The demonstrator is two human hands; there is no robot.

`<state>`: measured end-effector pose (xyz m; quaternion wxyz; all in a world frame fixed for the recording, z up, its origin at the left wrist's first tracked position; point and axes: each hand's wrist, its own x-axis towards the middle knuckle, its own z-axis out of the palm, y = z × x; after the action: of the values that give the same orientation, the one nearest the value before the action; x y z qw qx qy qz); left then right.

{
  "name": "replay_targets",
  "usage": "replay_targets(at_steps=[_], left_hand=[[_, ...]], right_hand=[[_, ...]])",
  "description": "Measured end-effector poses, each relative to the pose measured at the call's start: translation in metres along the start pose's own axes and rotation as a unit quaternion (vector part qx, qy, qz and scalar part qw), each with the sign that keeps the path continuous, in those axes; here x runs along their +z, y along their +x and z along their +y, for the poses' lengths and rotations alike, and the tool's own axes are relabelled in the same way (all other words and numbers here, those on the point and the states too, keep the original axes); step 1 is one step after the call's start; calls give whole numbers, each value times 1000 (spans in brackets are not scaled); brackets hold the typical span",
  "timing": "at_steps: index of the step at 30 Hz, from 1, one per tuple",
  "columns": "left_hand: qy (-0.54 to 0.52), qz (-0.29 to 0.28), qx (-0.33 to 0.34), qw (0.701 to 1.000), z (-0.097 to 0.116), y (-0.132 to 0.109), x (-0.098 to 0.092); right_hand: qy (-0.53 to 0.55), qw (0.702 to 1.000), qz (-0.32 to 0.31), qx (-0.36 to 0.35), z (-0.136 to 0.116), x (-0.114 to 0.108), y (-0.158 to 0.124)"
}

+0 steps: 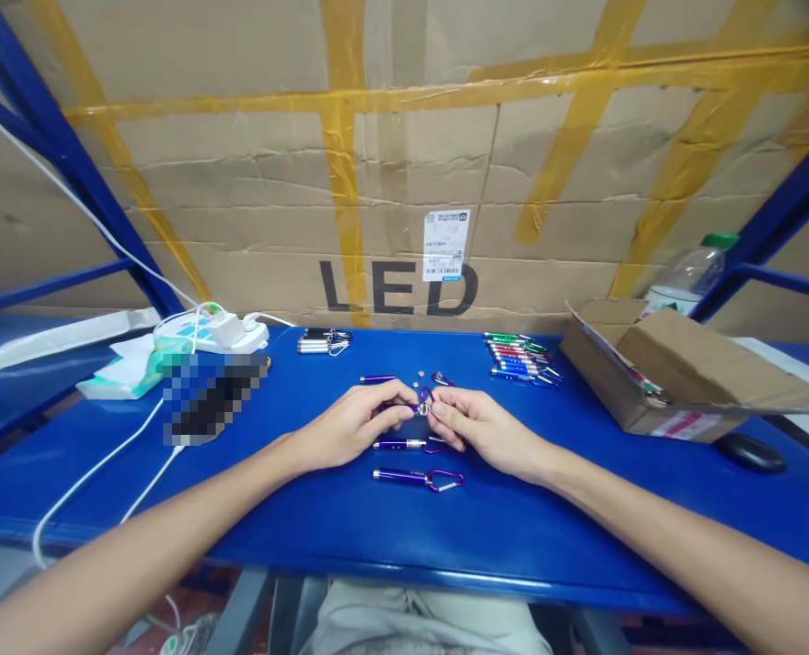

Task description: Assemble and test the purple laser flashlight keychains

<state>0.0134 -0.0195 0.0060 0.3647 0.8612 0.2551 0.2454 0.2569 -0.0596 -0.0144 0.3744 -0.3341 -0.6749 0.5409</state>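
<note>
My left hand (359, 420) and my right hand (476, 426) meet over the middle of the blue table (349, 518). Both are closed in a pinch on one small purple keychain flashlight (419, 408), the left on its body, the right on its silver end and ring. Just below my hands lie two more purple flashlights with carabiners (418, 477), one partly under my fingers. Beyond my hands sit a loose purple barrel (378, 378), small round button cells (416, 373) and a purple clip (440, 377).
A power strip with white cables (213, 331) and a tissue pack (127, 373) sit back left. Silver and black flashlights (323, 341) lie near the cardboard wall. Several coloured flashlights (521, 357), an open cardboard box (677, 377), a bottle (691, 271) and a black mouse (749, 451) are at right.
</note>
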Motion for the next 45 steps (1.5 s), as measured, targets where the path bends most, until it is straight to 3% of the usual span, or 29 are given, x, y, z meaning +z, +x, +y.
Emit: replay_targets(at_steps=[30,45], left_hand=[[-43,-25,-19,999,3,-1,4],[-65,-36,-26,997,4,-2,5]], right_hand=[[-10,1000,-2,-8,-1,3,-3],[-18,998,-65,-2,-4,-2,-2]])
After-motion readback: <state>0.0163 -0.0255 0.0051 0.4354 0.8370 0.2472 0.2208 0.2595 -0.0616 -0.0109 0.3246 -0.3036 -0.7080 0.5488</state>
